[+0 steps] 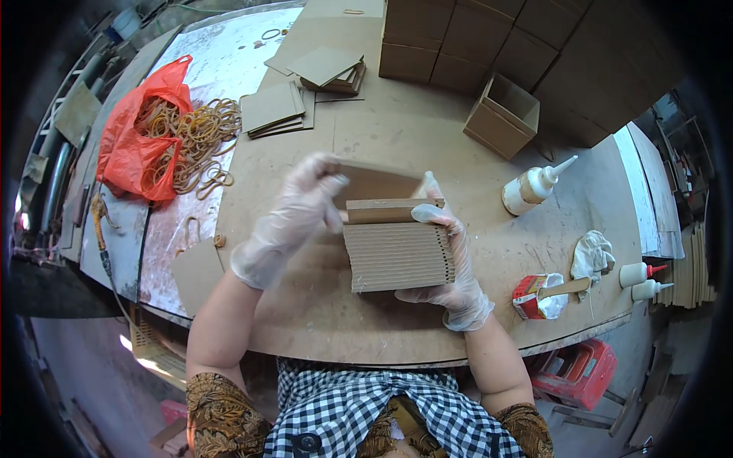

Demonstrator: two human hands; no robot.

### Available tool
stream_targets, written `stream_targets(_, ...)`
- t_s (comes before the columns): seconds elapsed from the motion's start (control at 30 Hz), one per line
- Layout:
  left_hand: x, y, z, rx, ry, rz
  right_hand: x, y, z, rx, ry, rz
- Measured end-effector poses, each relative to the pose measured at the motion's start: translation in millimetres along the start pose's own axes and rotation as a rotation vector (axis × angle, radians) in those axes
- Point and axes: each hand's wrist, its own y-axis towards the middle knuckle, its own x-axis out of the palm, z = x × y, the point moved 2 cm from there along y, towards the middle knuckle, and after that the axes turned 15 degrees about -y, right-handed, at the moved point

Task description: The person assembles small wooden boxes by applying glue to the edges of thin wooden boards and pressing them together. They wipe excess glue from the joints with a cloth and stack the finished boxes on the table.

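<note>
Both my hands wear thin clear gloves and are raised over the worktable. A ribbed tan cardboard piece (pixel 401 256), with parallel ridges on its face, rests in my right hand (pixel 456 278), whose fingers and thumb wrap its right side. Behind its top edge a plain brown cardboard panel (pixel 378 181) stands tilted, somewhat blurred. My left hand (pixel 294 217) has its fingers closed at the left end of that panel, and the right fingertips touch its other end. Whether panel and ribbed piece are joined cannot be seen.
An open cardboard box (pixel 500 118) stands by stacked boxes (pixel 473 38). Loose boards (pixel 275 108) lie far left, near a red plastic bag (pixel 141 141) of rubber bands (pixel 206 126). At right are a glue bottle (pixel 531 189), a tub (pixel 540 296) with a brush, and a cloth (pixel 592 256).
</note>
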Motion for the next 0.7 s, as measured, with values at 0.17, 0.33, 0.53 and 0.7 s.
stream_targets(0.17, -19, -7, 72, 0.822, 0.653, -0.112, -3, -2, 1, -0.159, -0.18, -0.036)
stream_targets(0.33, 21, -31, 113, 0.708, 2.046, -0.241, -3, 1, 1, -0.322, -0.347, -0.047)
stream_targets(0.53, 54, 21, 61, 0.613, 1.748, -0.742, -2, 1, 0, -0.235, -0.287, -0.037)
stream_targets(0.7, 104, 43, 68, 0.334, 1.495, -0.724, -6, -5, 5, -0.274, -0.441, -0.01)
